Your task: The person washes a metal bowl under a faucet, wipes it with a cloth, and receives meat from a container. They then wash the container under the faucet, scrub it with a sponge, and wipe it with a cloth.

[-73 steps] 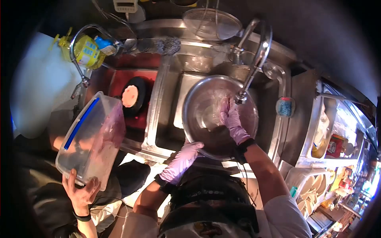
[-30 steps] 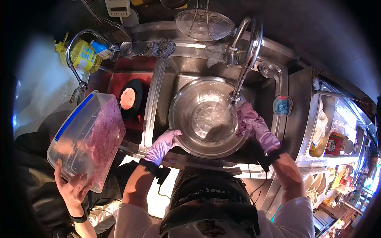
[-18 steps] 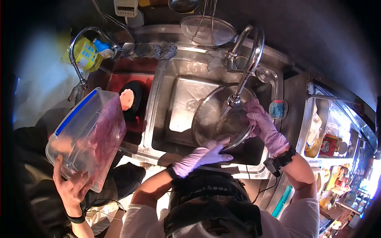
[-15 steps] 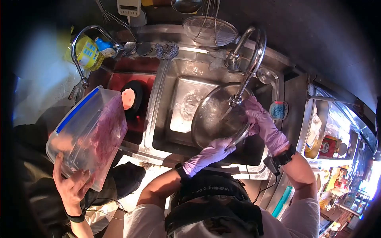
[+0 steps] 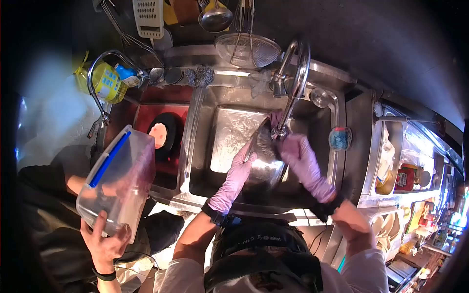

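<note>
Two hands at one bowl (image 5: pixel 266 168)

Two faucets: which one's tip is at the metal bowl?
The right faucet: its tip hangs at the tilted metal bowl, near the right hand. The left faucet arches by the yellow bottle.

Kitchen, commercial in look. Steel sink (image 5: pixel 199 171), around the left hand's (image 5: pixel 236 178) grip. Tap (image 5: pixel 304 63), beyond and right of that grip. Farther beyond, hung up: grater (image 5: pixel 148 19), ladle (image 5: pixel 216 19), strainer (image 5: pixel 261 51). Left of grip: second sink (image 5: pixel 149 97), reddish; past it, second tap (image 5: pixel 92 88) and yellow bottle (image 5: pixel 108 84). Well right of grip: steel counter (image 5: pixel 369 200), inset bins, packets (image 5: pixel 406 177).
</note>
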### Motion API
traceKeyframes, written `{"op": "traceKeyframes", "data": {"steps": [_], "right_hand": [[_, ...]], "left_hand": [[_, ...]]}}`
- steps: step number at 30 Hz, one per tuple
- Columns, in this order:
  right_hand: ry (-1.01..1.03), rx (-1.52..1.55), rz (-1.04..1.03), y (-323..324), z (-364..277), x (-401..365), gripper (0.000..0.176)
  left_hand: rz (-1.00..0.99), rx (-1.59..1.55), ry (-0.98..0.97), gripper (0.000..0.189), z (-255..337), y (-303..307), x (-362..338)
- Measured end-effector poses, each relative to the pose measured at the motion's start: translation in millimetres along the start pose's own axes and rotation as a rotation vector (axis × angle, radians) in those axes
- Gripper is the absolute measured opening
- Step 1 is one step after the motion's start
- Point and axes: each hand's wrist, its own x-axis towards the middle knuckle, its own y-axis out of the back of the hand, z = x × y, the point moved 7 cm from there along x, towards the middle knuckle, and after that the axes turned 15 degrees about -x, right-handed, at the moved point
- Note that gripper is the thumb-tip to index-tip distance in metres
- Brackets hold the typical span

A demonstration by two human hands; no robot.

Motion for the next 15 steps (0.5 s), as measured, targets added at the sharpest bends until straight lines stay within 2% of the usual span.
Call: {"op": "traceKeyframes", "data": {"steps": [1, 2, 3, 4, 5, 6, 7, 9, 10, 11, 12, 13, 14, 15], "right_hand": [[0.112, -0.213, 0.027, -5, -15, -6, 0.039], [0.181, -0.385, -0.134, -15, -28, -12, 0.043], [0.411, -0.627, -0.050, -27, -48, -17, 0.045], [0.411, -0.704, -0.024, -31, -44, -16, 0.044], [0.426, -0.756, -0.005, -40, -40, -12, 0.043], [0.499, -0.719, 0.041, -39, -48, -4, 0.041], [0.405, -0.707, 0.056, -46, -18, 6, 0.035], [0.100, -0.065, 0.056, -39, 35, 29, 0.030], [-0.054, -0.018, 0.036, -28, 54, 36, 0.029], [-0.235, 0.287, -0.047, -26, 86, 44, 0.027], [-0.299, 0.318, -0.053, -21, 127, 55, 0.024], [-0.442, 0.431, -0.012, -18, 140, 63, 0.021], [-0.461, 0.423, -0.006, -11, 173, 71, 0.019], [-0.479, 0.418, 0.002, -9, 204, 77, 0.017]], "left_hand": [[0.036, -0.035, 0.009, 0.048, 2, -1, -1], [0.086, -0.113, 0.090, 0.048, -3, -6, -5], [0.141, -0.098, 0.131, 0.044, -12, -7, -7], [0.047, -0.015, 0.174, 0.038, -34, 1, -5], [0.088, 0.054, 0.167, 0.036, -9, -19, -16], [0.190, 0.129, 0.112, 0.041, 16, -26, -23], [0.101, 0.580, 0.034, 0.051, 13, -15, -14], [-0.038, 0.355, -0.068, 0.047, -2, -7, -7], [-0.057, 0.306, -0.043, 0.046, 7, -7, -11], [-0.087, 0.250, -0.020, 0.046, 16, -10, -12], [-0.072, 0.223, 0.035, 0.045, 16, -3, -11], [-0.057, 0.192, 0.093, 0.044, 18, 6, -9], [-0.028, 0.132, 0.178, 0.042, 38, 4, -15], [-0.023, 0.038, 0.129, 0.043, 43, 14, -18]]}}
